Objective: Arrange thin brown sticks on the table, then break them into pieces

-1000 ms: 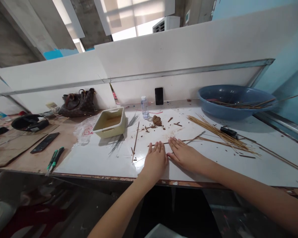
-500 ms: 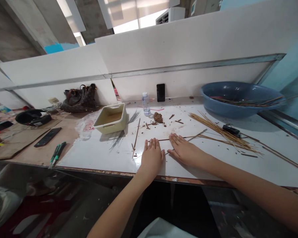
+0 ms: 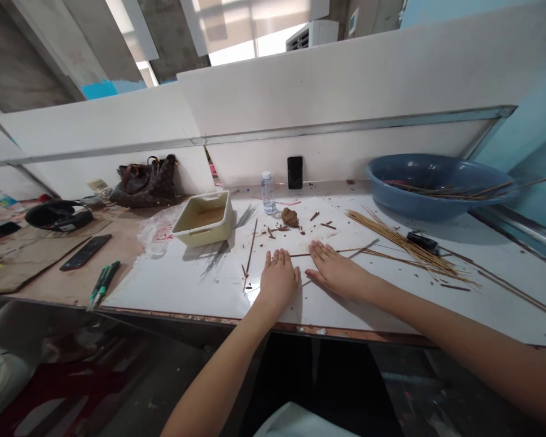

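My left hand [image 3: 279, 279] and my right hand [image 3: 336, 271] lie flat, palms down, side by side on the white tabletop [image 3: 177, 285], fingers together and pointing away from me. A thin brown stick [image 3: 300, 254] runs across just under their fingertips; whether the palms press on it I cannot tell. A small lump of brown paste [image 3: 290, 216] sits beyond the hands, with short stick bits scattered around it. A fan of bare sticks [image 3: 403, 246] lies to the right of my right hand.
A cream tray [image 3: 203, 220] stands to the left, with a small bottle [image 3: 268, 192] and a black phone [image 3: 295, 172] against the back wall. A blue basin [image 3: 432, 182] holds sticks at the right. A handbag [image 3: 145, 182], headphones [image 3: 57, 215], another phone [image 3: 85, 251] and green pens [image 3: 102, 282] lie further left.
Both hands have slid a little away from me across the tabletop, staying flat and side by side. Nothing else has moved.
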The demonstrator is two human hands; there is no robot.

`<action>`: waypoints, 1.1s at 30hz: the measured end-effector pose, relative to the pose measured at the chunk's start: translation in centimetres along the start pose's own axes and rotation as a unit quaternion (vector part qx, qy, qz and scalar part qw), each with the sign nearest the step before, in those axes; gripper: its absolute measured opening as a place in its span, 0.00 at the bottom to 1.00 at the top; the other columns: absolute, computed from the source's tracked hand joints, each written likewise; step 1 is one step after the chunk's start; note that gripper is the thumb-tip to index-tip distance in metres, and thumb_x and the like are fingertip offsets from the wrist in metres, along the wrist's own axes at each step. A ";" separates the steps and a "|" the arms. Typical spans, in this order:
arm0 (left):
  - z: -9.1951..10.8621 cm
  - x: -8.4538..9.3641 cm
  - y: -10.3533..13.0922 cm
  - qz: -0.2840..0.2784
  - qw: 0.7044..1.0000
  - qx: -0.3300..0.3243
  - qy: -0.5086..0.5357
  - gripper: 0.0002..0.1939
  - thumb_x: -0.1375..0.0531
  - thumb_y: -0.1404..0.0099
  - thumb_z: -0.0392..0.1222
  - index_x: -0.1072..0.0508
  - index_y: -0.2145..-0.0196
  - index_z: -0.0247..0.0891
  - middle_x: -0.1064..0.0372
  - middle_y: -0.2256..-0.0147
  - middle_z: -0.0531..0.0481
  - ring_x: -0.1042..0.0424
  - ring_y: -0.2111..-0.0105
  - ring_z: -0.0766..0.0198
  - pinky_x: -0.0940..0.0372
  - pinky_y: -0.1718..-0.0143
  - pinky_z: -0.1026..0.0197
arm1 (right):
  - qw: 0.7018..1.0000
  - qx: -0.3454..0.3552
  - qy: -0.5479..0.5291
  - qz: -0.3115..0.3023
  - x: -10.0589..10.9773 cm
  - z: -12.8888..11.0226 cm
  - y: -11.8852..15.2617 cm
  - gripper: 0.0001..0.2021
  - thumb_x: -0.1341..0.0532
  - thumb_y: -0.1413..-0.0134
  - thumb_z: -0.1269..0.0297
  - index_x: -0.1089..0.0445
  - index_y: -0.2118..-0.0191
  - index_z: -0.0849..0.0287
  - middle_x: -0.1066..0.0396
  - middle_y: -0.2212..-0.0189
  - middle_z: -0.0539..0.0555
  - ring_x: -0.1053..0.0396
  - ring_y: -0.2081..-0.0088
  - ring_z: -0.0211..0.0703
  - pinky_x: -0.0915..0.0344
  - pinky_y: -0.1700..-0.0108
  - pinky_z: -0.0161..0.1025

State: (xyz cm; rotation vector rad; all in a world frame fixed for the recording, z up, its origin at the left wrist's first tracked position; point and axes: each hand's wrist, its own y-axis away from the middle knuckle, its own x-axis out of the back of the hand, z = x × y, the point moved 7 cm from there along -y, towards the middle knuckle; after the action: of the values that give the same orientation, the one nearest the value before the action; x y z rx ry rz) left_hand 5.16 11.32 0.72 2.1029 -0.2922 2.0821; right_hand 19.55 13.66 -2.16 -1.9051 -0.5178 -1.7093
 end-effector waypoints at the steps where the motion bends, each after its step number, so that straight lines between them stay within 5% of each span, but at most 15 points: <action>1: 0.1 0.0 0.5 0.001 1.000 -0.002 -0.001 0.32 0.54 0.18 0.44 0.40 0.27 0.18 0.41 0.28 0.26 0.42 0.26 0.45 0.54 0.23 0.43 | 1.000 0.003 0.004 0.004 -0.1 -0.2 0.5 0.43 0.60 0.23 0.41 0.49 0.24 0.80 0.49 0.24 0.77 0.53 0.22 0.64 0.51 0.22 0.59; 6: 0.4 0.0 1.9 0.001 1.000 -0.020 -0.011 0.32 0.52 0.18 0.45 0.39 0.28 0.18 0.41 0.28 0.25 0.39 0.27 0.44 0.50 0.24 0.43 | 1.000 0.016 0.001 0.015 -0.5 -0.9 1.9 0.46 0.60 0.24 0.38 0.48 0.24 0.79 0.50 0.24 0.79 0.52 0.22 0.64 0.48 0.23 0.59; 13: -0.6 0.3 -1.0 0.016 1.000 0.008 -0.005 0.32 0.53 0.18 0.47 0.40 0.27 0.18 0.41 0.28 0.26 0.43 0.25 0.45 0.54 0.23 0.43 | 0.999 -0.030 -0.009 -0.028 -0.1 0.5 -1.3 0.49 0.62 0.25 0.34 0.47 0.24 0.80 0.52 0.24 0.78 0.54 0.22 0.65 0.50 0.23 0.59; 21: -1.0 -0.3 1.9 0.035 0.999 -0.019 0.015 0.32 0.53 0.18 0.50 0.39 0.26 0.27 0.37 0.29 0.32 0.49 0.23 0.45 0.54 0.23 0.37 | 0.999 0.014 0.005 0.034 -0.6 -0.9 2.1 0.46 0.57 0.24 0.37 0.51 0.22 0.76 0.48 0.25 0.76 0.51 0.22 0.64 0.48 0.23 0.59; 28: -2.0 0.2 -0.1 -0.015 0.998 0.044 0.048 0.32 0.54 0.18 0.47 0.44 0.22 0.36 0.50 0.23 0.37 0.62 0.21 0.35 0.61 0.30 0.14 | 0.999 -0.030 -0.009 -0.016 -0.3 0.6 -1.3 0.48 0.61 0.25 0.35 0.50 0.22 0.77 0.50 0.24 0.76 0.53 0.22 0.65 0.50 0.23 0.61; 33: -1.6 0.0 1.9 -0.029 0.998 0.043 0.041 0.31 0.55 0.17 0.50 0.44 0.22 0.39 0.48 0.24 0.38 0.63 0.21 0.33 0.62 0.33 0.09 | 1.000 -0.025 0.001 -0.007 -0.4 -0.5 0.3 0.51 0.60 0.26 0.33 0.49 0.24 0.82 0.51 0.24 0.79 0.54 0.22 0.67 0.51 0.22 0.58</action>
State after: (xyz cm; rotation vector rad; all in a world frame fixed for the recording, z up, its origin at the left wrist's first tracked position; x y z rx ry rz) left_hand 3.17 9.91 0.69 2.0406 -0.1311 2.1777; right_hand 19.32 13.13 -2.54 -1.9381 -0.4927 -1.7494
